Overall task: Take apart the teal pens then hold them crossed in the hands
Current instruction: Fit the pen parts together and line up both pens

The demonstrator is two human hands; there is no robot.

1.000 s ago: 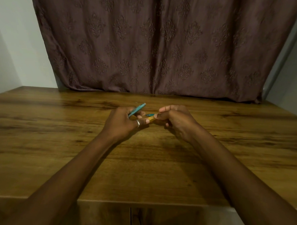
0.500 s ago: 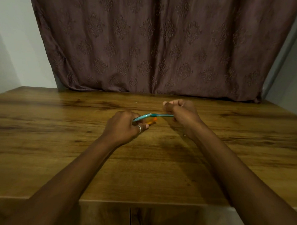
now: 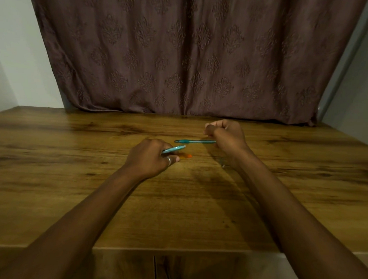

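Teal pens held apart over a wooden table (image 3: 76, 195), head view. The left hand (image 3: 147, 159), knuckles up, is curled round the pale pen (image 3: 174, 149). Only that pen's right end shows, sticking out from between the fingers and pointing right and slightly away, towards the other hand. The right hand (image 3: 228, 137) is clenched in a fist round the dark pen (image 3: 194, 141), which lies nearly level with its pointed tip aimed left. The rear of this pen is hidden inside the fist. The two pens do not touch and are not crossed: the dark pen's tip lies just above the pale pen's free end in the picture, with a narrow strip of table showing between them. Both pens sit near the middle of the table, between the hands; whether they clear the surface cannot be told. An orange smear (image 3: 186, 156), blurred, shows just beside the lowest fingertip of the left hand, below the pale pen; what it is cannot be told. A ring (image 3: 168, 160) sits on one finger of the left hand. Both forearms are bare and run from the lower corners towards the centre, and their shadow falls on the table between the wrists. Behind the table hangs a mauve-brown curtain (image 3: 197, 55) with an embossed motif, its hem meeting the table's far edge. A white wall (image 3: 13, 61) shows at the left.
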